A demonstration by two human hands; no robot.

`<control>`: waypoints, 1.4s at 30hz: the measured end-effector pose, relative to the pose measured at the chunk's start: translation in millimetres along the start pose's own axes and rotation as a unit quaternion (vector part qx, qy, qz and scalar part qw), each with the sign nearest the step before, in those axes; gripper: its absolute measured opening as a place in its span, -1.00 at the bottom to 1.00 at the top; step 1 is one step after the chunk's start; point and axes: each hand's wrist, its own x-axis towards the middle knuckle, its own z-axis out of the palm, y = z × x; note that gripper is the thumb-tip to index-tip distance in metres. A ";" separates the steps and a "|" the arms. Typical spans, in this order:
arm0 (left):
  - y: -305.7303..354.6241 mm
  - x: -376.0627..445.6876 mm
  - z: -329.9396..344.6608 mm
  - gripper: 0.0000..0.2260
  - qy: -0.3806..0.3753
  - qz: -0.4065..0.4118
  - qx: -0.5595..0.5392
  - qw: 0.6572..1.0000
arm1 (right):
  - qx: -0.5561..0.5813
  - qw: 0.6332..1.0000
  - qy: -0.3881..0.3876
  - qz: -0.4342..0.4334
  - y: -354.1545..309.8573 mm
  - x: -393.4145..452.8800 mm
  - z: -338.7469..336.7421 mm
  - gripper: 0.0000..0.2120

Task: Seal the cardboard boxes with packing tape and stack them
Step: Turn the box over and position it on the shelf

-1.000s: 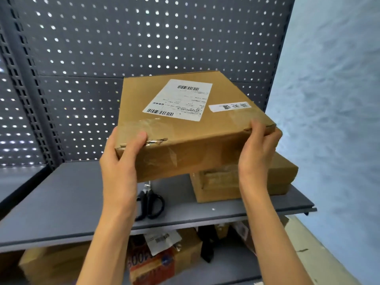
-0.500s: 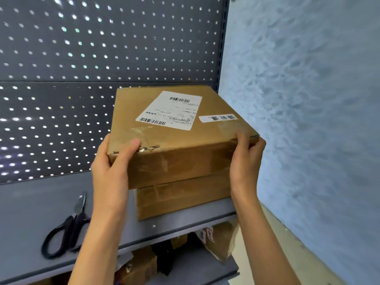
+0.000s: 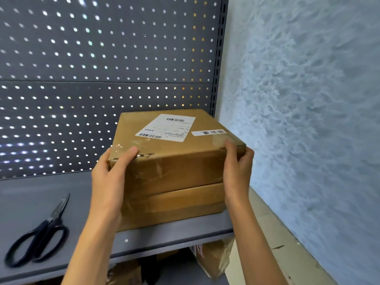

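Note:
A brown cardboard box [image 3: 174, 159] with a white shipping label and clear tape on its top sits on a second, flatter cardboard box [image 3: 174, 204] on the grey shelf [image 3: 30, 198]. My left hand [image 3: 111, 177] grips the upper box's near left corner, thumb on the top edge. At the near right corner my right hand [image 3: 236, 167] holds it, fingers curled round the side and thumb on the lid. The lower box's left end is hidden behind my left forearm.
Black-handled scissors [image 3: 39, 237] lie on the shelf at the left. A perforated grey back panel [image 3: 102, 68] stands behind the boxes, and a pale blue wall [image 3: 308, 120] closes the right side. More cardboard packages [image 3: 213, 258] sit on the lower shelf.
The upper box has come down from the air and to the right, onto the lower box. Both hands kept their grip on its near corners.

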 end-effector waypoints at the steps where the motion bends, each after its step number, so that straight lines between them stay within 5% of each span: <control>1: -1.1 0.4 0.1 -0.77 0.001 -0.003 -0.001 1.000 | -0.001 1.000 -0.002 -0.005 1.5 0.7 -0.2 -0.74; 23: -9.8 19.5 -10.1 -0.91 0.031 0.003 0.008 0.999 | -0.034 0.998 -0.020 -0.043 10.4 -5.4 6.0 -0.63; 40: 8.0 25.1 -29.4 -0.66 -0.067 0.009 0.074 0.995 | -0.187 0.969 -0.163 0.003 -15.4 16.8 -20.9 -0.63; 42: 13.8 28.5 -37.4 -0.50 -0.070 0.047 0.118 0.989 | -0.234 0.959 -0.158 -0.027 -19.7 18.7 -21.5 -0.57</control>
